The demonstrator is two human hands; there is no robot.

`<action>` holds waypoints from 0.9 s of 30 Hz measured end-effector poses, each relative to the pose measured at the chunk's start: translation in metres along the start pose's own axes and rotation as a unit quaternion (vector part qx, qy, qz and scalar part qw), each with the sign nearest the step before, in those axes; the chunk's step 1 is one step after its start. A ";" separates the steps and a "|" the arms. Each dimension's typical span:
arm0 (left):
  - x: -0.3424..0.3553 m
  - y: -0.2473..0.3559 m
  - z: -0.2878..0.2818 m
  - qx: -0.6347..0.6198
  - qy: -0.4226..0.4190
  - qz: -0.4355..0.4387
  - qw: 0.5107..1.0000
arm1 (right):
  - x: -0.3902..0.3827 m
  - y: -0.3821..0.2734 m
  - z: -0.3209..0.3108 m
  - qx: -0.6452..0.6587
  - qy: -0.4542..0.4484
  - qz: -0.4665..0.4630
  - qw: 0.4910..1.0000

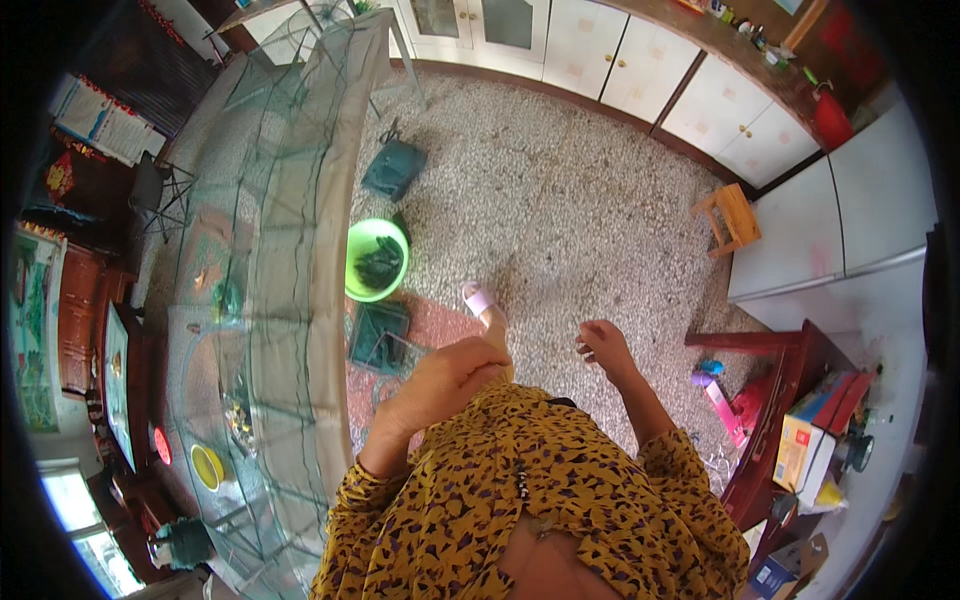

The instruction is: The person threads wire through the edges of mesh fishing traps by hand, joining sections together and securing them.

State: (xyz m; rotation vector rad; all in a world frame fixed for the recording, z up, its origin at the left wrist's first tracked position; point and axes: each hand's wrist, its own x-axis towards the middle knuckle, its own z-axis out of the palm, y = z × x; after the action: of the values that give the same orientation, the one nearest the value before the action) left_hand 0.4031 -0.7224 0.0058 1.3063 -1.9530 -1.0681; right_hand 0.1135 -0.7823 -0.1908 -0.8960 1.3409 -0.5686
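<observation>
Green mesh net (290,290): left of the left hand, its length running ahead and behind; swinging that arm outward could catch the patterned sleeve (360,495) in the mesh.
Left hand (445,375): over the front of the dress (510,440), fingers close together and loosely bent; the palm is hidden, so I cannot tell whether it pinches cloth.
Right hand (603,345): out from the body, fingers half curled, seemingly holding nothing.
Slippered foot (481,302): ahead of and between the hands; a careless step leftward could trip on floor items.
Folded green mesh (378,335): ahead and left of the left hand; a toe could snag it.
Light-green basin (358,240): farther ahead, beside the net, dark bundle (380,265) inside; a knock could tip it.
Wooden stool (735,222): well ahead and right of the right hand.
</observation>
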 end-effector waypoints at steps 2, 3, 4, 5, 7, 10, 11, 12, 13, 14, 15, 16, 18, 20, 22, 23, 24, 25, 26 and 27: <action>0.038 -0.018 -0.028 -0.003 0.009 0.023 1.000 | 0.028 -0.030 -0.002 0.009 0.021 0.022 0.999; 0.056 -0.028 -0.042 -0.004 0.015 0.032 0.999 | 0.044 -0.043 -0.001 0.015 0.030 0.031 0.999; 0.075 -0.035 -0.060 0.004 0.026 0.053 0.998 | 0.058 -0.054 0.001 0.021 0.044 0.043 0.998; 0.093 -0.042 -0.080 0.004 0.026 0.036 0.999 | 0.072 -0.065 0.004 0.027 0.057 0.055 0.997; 0.123 -0.052 -0.120 0.005 0.026 0.000 1.000 | 0.099 -0.096 0.016 -0.008 0.052 0.065 0.996; 0.157 -0.072 -0.166 -0.008 0.081 -0.036 0.996 | 0.146 -0.150 0.042 -0.043 0.025 0.054 0.997; 0.164 -0.081 -0.178 -0.012 0.096 -0.045 0.994 | 0.163 -0.164 0.048 -0.046 0.017 0.049 0.998; 0.169 -0.087 -0.187 -0.014 0.105 -0.043 0.993 | 0.180 -0.178 0.055 -0.050 0.007 0.044 0.998; 0.176 -0.091 -0.198 -0.011 0.108 -0.046 0.993 | 0.198 -0.194 0.063 -0.052 -0.007 0.036 0.998; 0.181 -0.093 -0.207 -0.009 0.113 -0.050 0.992 | 0.214 -0.208 0.070 -0.062 -0.021 0.036 0.997; 0.184 -0.094 -0.216 -0.007 0.120 -0.056 0.991 | 0.229 -0.222 0.076 -0.074 -0.036 0.037 0.996; 0.185 -0.098 -0.221 -0.008 0.130 -0.055 0.990 | 0.244 -0.233 0.081 -0.084 -0.050 0.036 0.995; 0.177 -0.113 -0.235 0.001 0.156 -0.081 0.984 | 0.275 -0.259 0.100 -0.118 -0.070 0.021 0.990; 0.172 -0.125 -0.244 -0.006 0.193 -0.103 0.976 | 0.317 -0.283 0.113 -0.135 -0.124 0.002 0.983; 0.171 -0.127 -0.256 -0.041 0.232 -0.142 0.961 | 0.358 -0.319 0.130 -0.154 -0.157 -0.025 0.975; 0.170 -0.130 -0.260 -0.058 0.252 -0.160 0.953 | 0.377 -0.335 0.145 -0.164 -0.161 -0.046 0.972; 0.170 -0.133 -0.262 -0.066 0.282 -0.166 0.943 | 0.396 -0.352 0.161 -0.173 -0.165 -0.067 0.969; 0.171 -0.135 -0.266 -0.066 0.292 -0.197 0.934 | 0.412 -0.374 0.182 -0.172 -0.155 -0.050 0.971; 0.176 -0.136 -0.271 -0.066 0.297 -0.225 0.926 | 0.429 -0.395 0.199 -0.168 -0.140 -0.032 0.975; 0.183 -0.140 -0.276 -0.069 0.299 -0.250 0.918 | 0.458 -0.409 0.210 -0.188 -0.144 -0.055 0.970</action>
State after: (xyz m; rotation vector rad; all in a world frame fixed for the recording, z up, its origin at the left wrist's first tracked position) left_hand 0.6205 -1.0068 0.0359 1.8375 -1.0995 -0.8564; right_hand 0.4548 -1.3302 -0.1247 -1.3158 1.1541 -0.2554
